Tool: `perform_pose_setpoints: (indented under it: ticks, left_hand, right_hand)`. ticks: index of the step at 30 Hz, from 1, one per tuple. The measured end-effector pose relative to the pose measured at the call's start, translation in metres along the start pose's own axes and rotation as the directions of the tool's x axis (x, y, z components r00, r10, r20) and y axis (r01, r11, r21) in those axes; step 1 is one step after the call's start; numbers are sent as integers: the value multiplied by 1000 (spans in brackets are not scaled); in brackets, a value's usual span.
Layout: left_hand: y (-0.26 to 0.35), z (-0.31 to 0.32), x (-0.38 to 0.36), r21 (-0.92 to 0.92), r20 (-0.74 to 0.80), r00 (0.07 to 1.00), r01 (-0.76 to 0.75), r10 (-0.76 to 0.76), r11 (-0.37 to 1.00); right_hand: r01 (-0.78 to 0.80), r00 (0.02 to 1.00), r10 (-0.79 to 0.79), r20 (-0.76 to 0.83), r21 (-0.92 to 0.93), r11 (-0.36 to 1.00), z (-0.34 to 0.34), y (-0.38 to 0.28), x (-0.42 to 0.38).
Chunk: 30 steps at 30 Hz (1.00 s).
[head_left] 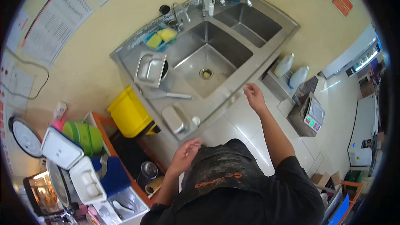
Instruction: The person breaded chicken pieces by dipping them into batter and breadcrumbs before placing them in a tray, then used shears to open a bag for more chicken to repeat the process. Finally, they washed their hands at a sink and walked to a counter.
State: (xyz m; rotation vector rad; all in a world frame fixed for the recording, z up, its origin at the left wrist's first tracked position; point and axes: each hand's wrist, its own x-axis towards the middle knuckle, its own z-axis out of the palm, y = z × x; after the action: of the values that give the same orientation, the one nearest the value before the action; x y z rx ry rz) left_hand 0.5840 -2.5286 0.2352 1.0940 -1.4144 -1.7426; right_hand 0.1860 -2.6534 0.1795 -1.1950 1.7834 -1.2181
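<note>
My left hand (186, 155) is in front of my apron, just below the counter's near corner. Its fingers are loosely bent, and nothing shows in them. Closest to it are an upturned metal pan (175, 118) and a small white round thing (196, 121) on the counter. Past the sink's front edge, my right hand (255, 96) hangs in the air with fingers slightly parted and no object in it. A whisk (171, 95) lies on the counter, beside a rectangular steel pan (150, 69) that rests tilted on a metal pot.
Two steel basins (193, 75) lie ahead, with taps behind. Yellow sponges (166, 35) sit in a blue container. On the left stand a yellow bin (131, 114) and a shelf crowded with tubs. White bottles (298, 77) and a digital scale (314, 116) are at the right.
</note>
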Motion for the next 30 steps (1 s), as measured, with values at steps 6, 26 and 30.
perform_pose_setpoints:
  ticks: [6, 26, 30]
  left_hand:
    - [49, 32, 136, -19, -113, 994, 2, -4, 1000]
    - [60, 190, 600, -217, -173, 944, 241, -280, 946]
    - [22, 266, 796, -484, -170, 874, 327, -455, 811]
  right_hand:
    - [136, 986, -142, -84, -77, 988, 8, -41, 329]
    - [-535, 836, 403, 372, 392, 748, -43, 119, 651]
    - [-554, 782, 481, 397, 796, 244, -117, 148, 627]
